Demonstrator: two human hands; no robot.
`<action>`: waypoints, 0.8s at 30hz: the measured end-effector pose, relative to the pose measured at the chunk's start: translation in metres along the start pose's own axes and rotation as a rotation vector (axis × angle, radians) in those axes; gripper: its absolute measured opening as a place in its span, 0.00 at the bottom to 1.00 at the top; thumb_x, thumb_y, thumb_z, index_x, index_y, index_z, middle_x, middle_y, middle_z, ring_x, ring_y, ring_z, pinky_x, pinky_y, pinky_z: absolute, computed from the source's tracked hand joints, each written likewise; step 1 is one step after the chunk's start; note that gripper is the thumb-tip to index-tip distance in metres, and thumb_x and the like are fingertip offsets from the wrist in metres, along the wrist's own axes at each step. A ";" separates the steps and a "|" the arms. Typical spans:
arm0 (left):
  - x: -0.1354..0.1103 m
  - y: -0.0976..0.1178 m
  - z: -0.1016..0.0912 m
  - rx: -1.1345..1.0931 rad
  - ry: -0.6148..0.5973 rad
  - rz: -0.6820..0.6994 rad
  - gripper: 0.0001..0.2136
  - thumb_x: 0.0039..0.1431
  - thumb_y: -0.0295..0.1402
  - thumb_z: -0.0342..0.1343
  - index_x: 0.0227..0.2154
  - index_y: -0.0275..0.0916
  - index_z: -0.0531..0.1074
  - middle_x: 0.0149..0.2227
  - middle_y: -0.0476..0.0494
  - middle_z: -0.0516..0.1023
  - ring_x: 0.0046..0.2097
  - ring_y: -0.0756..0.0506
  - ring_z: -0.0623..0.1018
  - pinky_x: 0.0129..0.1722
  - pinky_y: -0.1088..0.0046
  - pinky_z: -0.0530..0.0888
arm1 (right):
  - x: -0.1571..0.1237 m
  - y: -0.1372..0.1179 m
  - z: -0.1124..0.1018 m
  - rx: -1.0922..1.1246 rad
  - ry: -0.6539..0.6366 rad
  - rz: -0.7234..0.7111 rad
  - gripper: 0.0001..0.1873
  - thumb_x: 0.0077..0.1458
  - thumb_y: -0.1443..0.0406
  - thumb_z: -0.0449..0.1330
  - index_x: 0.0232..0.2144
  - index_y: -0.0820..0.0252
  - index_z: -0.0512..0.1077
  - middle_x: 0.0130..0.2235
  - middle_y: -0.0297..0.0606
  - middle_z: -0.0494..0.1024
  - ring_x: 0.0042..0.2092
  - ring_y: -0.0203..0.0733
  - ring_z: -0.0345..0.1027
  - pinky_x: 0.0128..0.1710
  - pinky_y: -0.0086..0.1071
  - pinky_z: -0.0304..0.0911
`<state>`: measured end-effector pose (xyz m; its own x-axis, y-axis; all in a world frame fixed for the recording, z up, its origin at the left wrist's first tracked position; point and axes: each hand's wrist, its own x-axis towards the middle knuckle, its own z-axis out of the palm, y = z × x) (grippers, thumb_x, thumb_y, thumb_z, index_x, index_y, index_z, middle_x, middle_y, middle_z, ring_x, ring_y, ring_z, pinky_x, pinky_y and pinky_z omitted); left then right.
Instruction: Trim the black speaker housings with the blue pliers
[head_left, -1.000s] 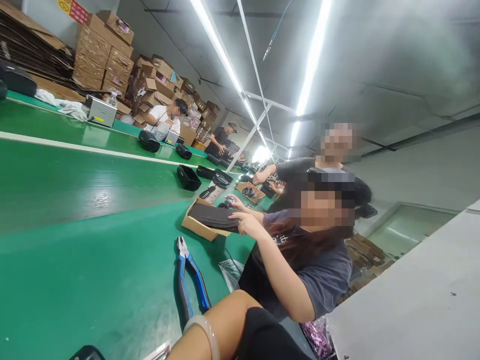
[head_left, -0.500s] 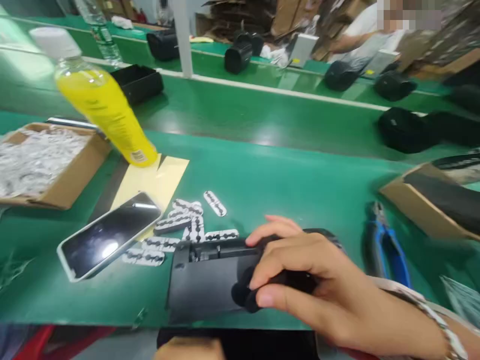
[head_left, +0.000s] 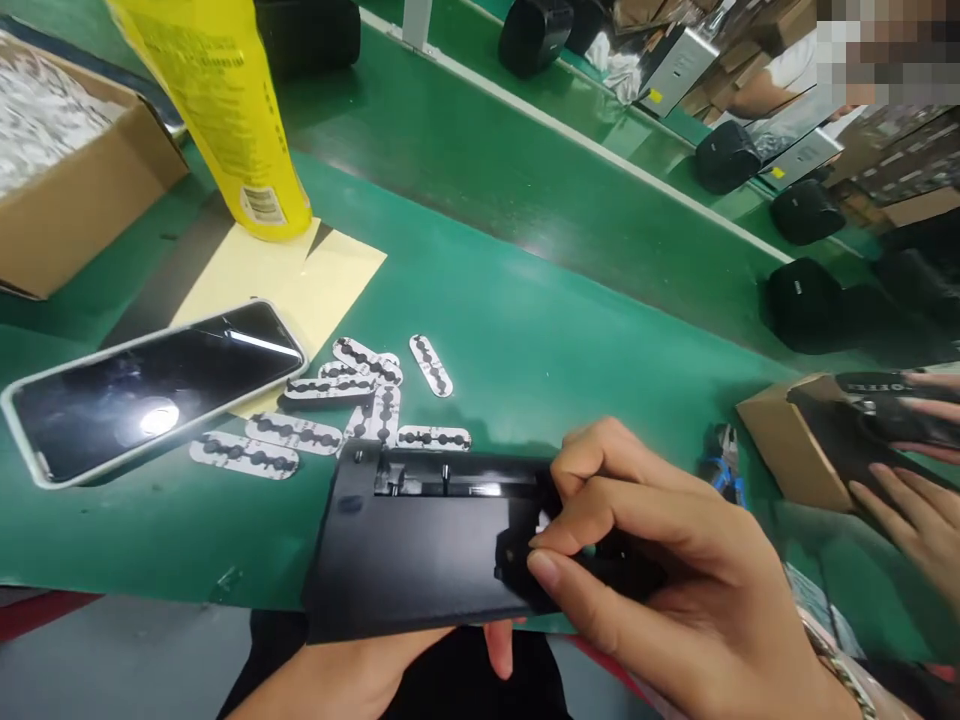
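Holding the black housing [head_left: 420,550] off the green bench [head_left: 525,330] edge now, where half a second ago it lay flat; my left hand [head_left: 360,670] cups it from beneath, mostly hidden. My right hand [head_left: 660,560] pinches closed at its right end, covering whatever small part sits there. Beyond lie foam strips [head_left: 352,400]; the phone [head_left: 150,385] is cut off.

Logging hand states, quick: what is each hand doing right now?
Left hand: under the black plastic housing, holding it up.
Right hand: fingers pinched on the housing's right end.
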<state>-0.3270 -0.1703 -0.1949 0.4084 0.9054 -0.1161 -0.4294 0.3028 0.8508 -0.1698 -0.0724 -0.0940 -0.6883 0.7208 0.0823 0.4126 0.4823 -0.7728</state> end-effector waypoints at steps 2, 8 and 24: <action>0.005 0.002 0.000 -0.096 -0.055 0.013 0.17 0.64 0.41 0.42 0.28 0.38 0.71 0.35 0.47 0.74 0.41 0.46 0.73 0.49 0.69 0.67 | 0.000 -0.001 0.000 -0.006 0.020 0.011 0.06 0.48 0.72 0.61 0.22 0.61 0.70 0.26 0.34 0.64 0.30 0.34 0.60 0.28 0.29 0.58; 0.018 0.010 0.011 -0.407 -0.045 0.012 0.15 0.61 0.42 0.47 0.29 0.36 0.71 0.28 0.47 0.71 0.33 0.50 0.72 0.36 0.76 0.70 | 0.002 -0.003 0.001 -0.037 0.043 0.041 0.07 0.48 0.72 0.60 0.20 0.61 0.69 0.24 0.34 0.63 0.29 0.35 0.59 0.28 0.31 0.58; 0.025 -0.011 0.013 -0.645 -0.069 0.081 0.11 0.61 0.39 0.50 0.32 0.40 0.75 0.32 0.49 0.76 0.36 0.47 0.76 0.42 0.68 0.74 | 0.006 -0.007 0.000 -0.018 -0.013 0.073 0.09 0.49 0.71 0.61 0.20 0.60 0.67 0.24 0.33 0.64 0.30 0.35 0.59 0.33 0.33 0.59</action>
<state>-0.3014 -0.1547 -0.2008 0.3959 0.9182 -0.0132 -0.8492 0.3716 0.3751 -0.1771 -0.0717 -0.0881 -0.6634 0.7480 0.0175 0.4730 0.4374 -0.7649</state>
